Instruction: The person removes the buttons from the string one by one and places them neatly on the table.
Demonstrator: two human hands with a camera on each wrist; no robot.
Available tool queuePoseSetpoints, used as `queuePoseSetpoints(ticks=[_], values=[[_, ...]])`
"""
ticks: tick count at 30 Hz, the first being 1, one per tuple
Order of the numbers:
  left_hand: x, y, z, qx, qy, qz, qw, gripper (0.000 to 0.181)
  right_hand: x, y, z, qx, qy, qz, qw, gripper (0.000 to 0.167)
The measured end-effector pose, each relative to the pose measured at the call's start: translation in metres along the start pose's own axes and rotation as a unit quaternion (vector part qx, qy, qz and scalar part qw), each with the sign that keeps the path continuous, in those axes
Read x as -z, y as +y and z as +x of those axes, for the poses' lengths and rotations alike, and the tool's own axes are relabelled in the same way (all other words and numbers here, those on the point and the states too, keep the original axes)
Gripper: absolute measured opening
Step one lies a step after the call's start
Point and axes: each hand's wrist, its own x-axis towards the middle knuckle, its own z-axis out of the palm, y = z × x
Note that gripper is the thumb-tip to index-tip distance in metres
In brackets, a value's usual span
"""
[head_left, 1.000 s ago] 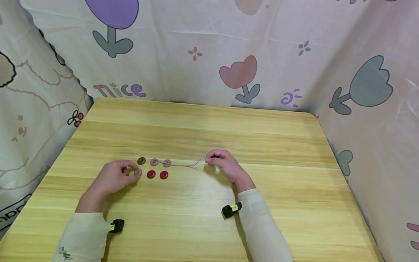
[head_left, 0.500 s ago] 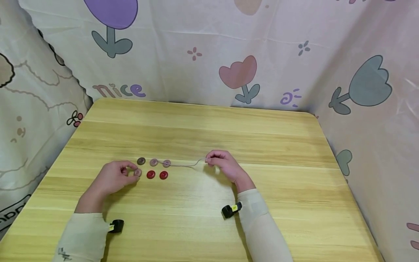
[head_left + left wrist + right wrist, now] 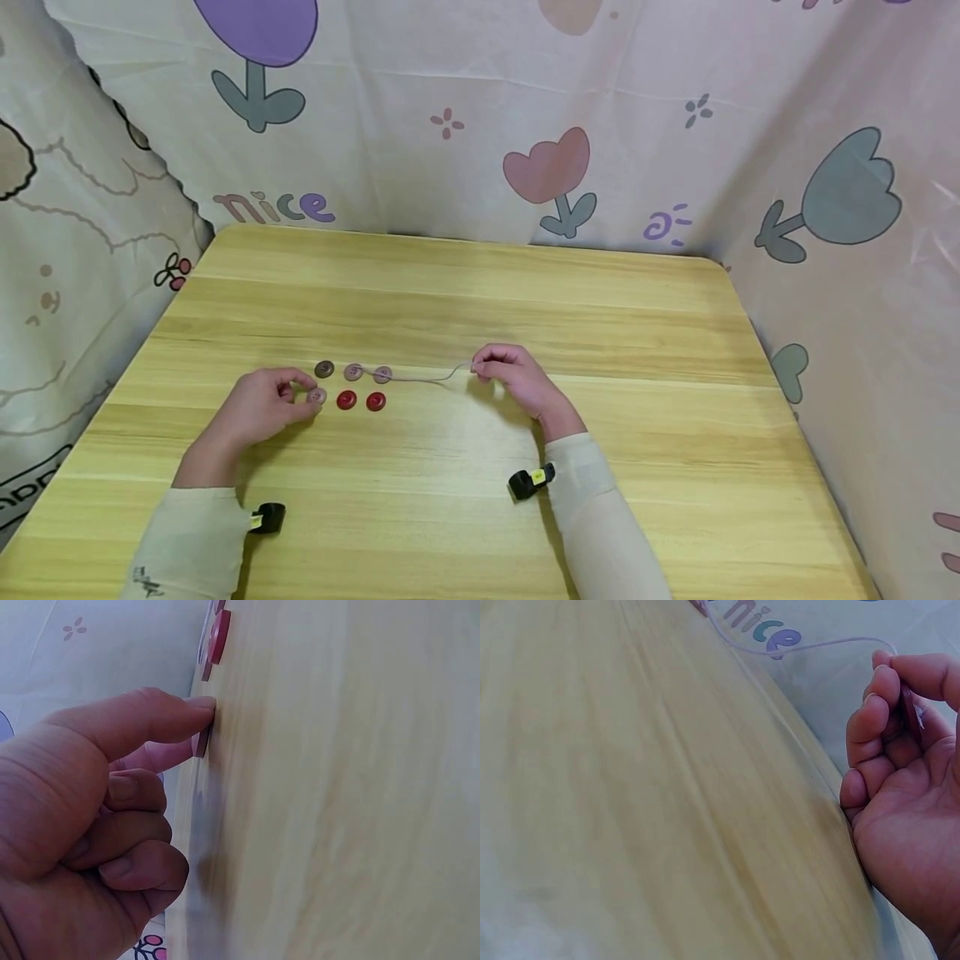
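Note:
My left hand [image 3: 258, 407] pinches a pale mauve button [image 3: 317, 396] between thumb and forefinger at the tabletop; in the left wrist view the button [image 3: 200, 742] is mostly hidden. A dark brown button [image 3: 324, 369] and two mauve buttons [image 3: 353, 372] form a row behind it. Two red buttons [image 3: 347, 400] lie to its right. A thin pale string [image 3: 416, 380] runs from the mauve buttons to my right hand [image 3: 517, 379], whose thumb and fingers pinch its end. Within that hand, the right wrist view shows a flat dark red piece [image 3: 910, 712], partly covered by the fingers.
The wooden table [image 3: 465, 300] has its far edge against a hanging cloth [image 3: 420, 167] printed with flowers. Cloth also hangs on the left and right sides. A small black camera sits on each wrist, the left one [image 3: 268, 517] close above the tabletop.

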Motion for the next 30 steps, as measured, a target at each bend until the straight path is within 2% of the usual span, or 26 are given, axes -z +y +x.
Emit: queuePoseSetpoints(ticks=[9, 14, 24, 30], values=[[-0.002, 0.001, 0.001, -0.006, 0.001, 0.003, 1.0000, 0.023, 0.000, 0.002, 0.001, 0.003, 0.000, 0.002, 1.0000, 0.015], [-0.001, 0.007, 0.002, -0.006, 0.002, 0.003, 1.0000, 0.025, 0.001, 0.002, 0.001, 0.004, 0.000, -0.002, 1.0000, 0.015], [0.002, 0.036, 0.020, -0.025, 0.010, -0.008, 0.9996, 0.029, 0.001, 0.002, 0.002, 0.006, 0.004, 0.002, 1.0000, 0.016], [0.002, 0.056, 0.030, -0.031, -0.005, -0.021, 0.9993, 0.036, 0.001, 0.003, 0.003, 0.010, -0.001, 0.009, 0.9999, 0.018]])
